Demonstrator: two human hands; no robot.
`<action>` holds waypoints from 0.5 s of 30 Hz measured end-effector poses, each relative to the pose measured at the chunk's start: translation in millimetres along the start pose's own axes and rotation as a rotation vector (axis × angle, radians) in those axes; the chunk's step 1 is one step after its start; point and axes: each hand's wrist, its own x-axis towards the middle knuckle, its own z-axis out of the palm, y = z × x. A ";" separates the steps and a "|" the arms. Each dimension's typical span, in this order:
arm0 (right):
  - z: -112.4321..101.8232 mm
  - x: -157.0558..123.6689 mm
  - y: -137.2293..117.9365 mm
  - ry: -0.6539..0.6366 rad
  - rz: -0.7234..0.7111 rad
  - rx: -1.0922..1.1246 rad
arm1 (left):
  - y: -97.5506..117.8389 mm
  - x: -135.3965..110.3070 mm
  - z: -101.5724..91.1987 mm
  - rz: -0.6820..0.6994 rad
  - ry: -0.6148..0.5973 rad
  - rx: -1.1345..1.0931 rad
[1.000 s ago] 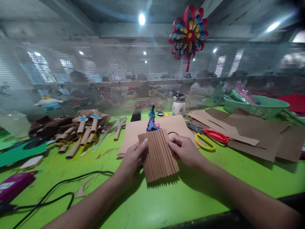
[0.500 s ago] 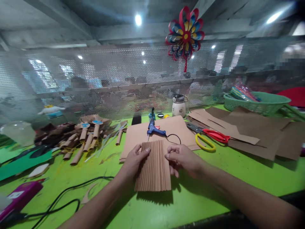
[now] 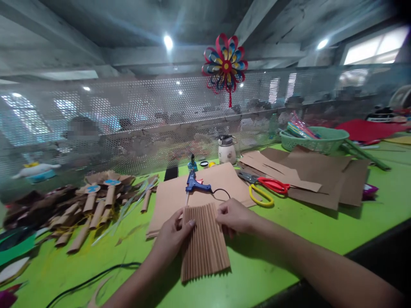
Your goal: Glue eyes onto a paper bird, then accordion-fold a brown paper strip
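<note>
A sheet of brown paper folded into narrow accordion pleats [image 3: 205,246] is held between my two hands above the green table. My left hand [image 3: 175,229] grips its left edge, thumb on top and fingers underneath. At the upper right edge, my right hand [image 3: 233,217] pinches the paper with curled fingers. Just beyond the pleats, a blue hot glue gun [image 3: 196,185] rests on a stack of flat brown paper [image 3: 167,199], its nozzle toward me. Scissors with one red and one yellow handle [image 3: 269,186] lie to the right of that stack.
Rolled brown paper pieces with blue bows [image 3: 98,205] are heaped on the left. Dark brown sheets [image 3: 324,182] and a green basket [image 3: 321,139] occupy the right. A white bottle [image 3: 227,150] stands near the perforated screen [image 3: 144,111]. A black cord [image 3: 93,278] crosses the table's left front.
The view has turned to the right, so things appear shifted left. My right fingers have closed onto the pleated paper's right edge, and the paper is tilted slightly differently.
</note>
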 end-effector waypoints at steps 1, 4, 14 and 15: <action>0.0 1.9 1.8 -0.006 -0.001 -0.015 | -1.6 1.8 -1.7 -0.011 0.035 -0.003; 0.5 7.2 6.4 0.015 0.007 -0.061 | -6.8 6.1 -5.1 -0.023 0.130 0.003; -8.3 13.2 8.2 0.434 -0.259 -0.232 | -10.6 10.4 -15.4 0.048 0.112 0.644; -9.2 14.3 9.0 0.474 -0.273 -0.224 | -9.1 9.8 -16.2 0.066 0.112 0.724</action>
